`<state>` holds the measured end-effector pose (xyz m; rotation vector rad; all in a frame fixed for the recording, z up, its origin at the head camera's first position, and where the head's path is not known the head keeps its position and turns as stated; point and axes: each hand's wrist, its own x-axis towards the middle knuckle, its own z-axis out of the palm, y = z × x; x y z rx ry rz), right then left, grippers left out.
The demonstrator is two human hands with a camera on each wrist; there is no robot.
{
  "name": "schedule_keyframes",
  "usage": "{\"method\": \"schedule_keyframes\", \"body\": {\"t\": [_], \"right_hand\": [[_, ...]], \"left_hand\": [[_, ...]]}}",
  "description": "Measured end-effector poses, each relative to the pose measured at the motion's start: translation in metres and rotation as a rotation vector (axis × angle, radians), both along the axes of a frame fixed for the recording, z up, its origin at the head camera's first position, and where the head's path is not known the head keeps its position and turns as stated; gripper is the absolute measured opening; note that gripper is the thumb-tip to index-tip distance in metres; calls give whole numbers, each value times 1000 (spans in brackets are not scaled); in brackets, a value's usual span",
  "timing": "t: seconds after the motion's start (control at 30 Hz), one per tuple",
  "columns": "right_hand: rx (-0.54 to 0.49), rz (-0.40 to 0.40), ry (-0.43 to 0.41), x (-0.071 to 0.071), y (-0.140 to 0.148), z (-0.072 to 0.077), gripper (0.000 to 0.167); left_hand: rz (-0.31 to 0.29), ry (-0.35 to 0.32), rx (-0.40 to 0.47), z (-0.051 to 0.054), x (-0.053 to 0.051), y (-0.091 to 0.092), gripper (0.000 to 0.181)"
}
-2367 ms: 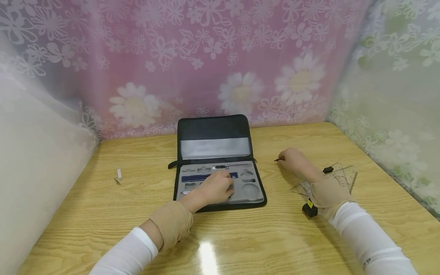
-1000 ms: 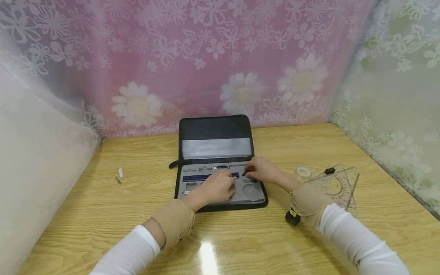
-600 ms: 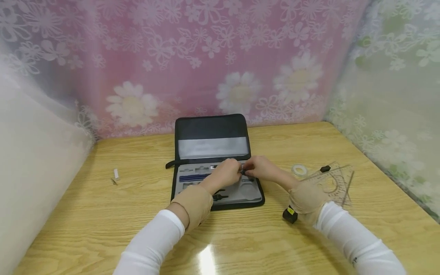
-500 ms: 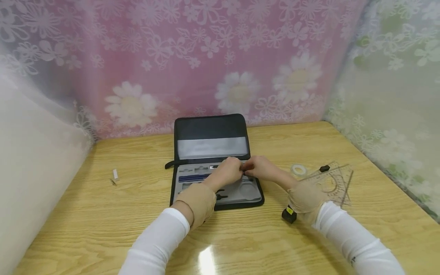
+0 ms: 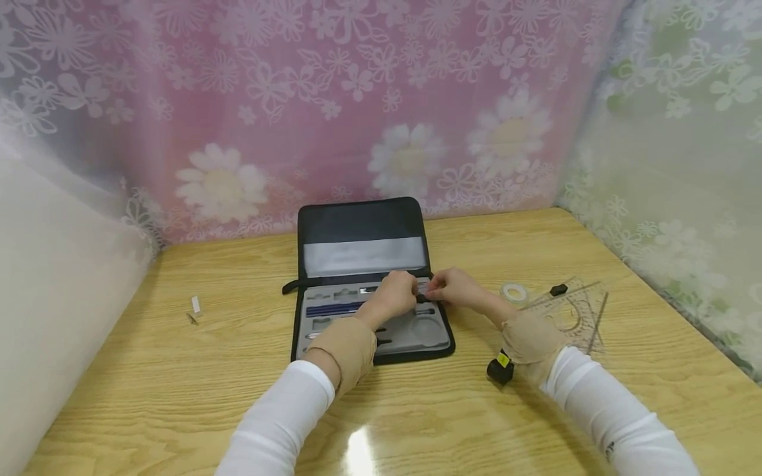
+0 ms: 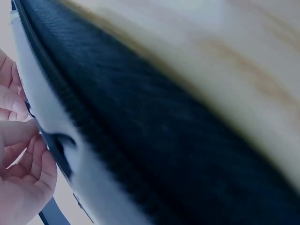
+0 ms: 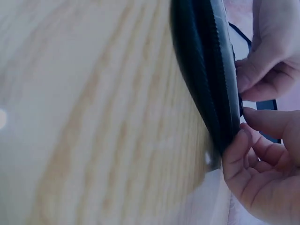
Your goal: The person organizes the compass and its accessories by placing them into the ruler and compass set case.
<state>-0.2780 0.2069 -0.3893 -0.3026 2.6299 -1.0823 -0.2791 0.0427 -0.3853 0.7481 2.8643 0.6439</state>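
Observation:
A black zip case (image 5: 363,225) lies unfolded on the table, its grey foam tray (image 5: 405,337) facing up. My left hand (image 5: 393,295) reaches over the tray with fingers bent down, beside a small black part (image 5: 422,299) in the upper right area. From the other side my right hand (image 5: 457,289) has thumb and finger at this part. In the right wrist view the thumb of the right hand (image 7: 267,164) meets a dark bit by the tray edge, close to the left hand (image 7: 272,56). Left fingertips are partly hidden. Blue pencil-like sticks (image 5: 333,309) and a dark compass (image 5: 383,342) lie in the tray.
To the right lie a white tape ring (image 5: 514,292), clear set squares and protractor (image 5: 571,317), a black block (image 5: 558,289) and a black sharpener-like piece with yellow label (image 5: 500,370). At left are a white eraser (image 5: 196,305) and a small metal piece (image 5: 192,318).
My right hand brought the small black part from the table at right into the tray. The left hand shifted up and right to meet it; the hands have since parted slightly.

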Motion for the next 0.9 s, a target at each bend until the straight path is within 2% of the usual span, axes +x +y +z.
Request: {"method": "schedule_keyframes", "body": {"t": [0.13, 0.5, 0.67, 0.83, 0.9], "right_hand": [[-10, -11, -20, 0, 5, -1, 12], [-54, 17, -52, -2, 3, -3, 10], [-68, 48, -65, -1, 2, 2, 8], [-73, -2, -141, -1, 4, 3, 14], [-78, -15, -142, 0, 4, 3, 16]], "left_hand": [[-12, -6, 26, -1, -1, 1, 17], [-26, 1, 9, 3, -1, -2, 15], [6, -34, 12, 6, 2, 1, 15], [32, -38, -8, 6, 3, 5, 13], [33, -24, -11, 6, 4, 5, 14]]}}
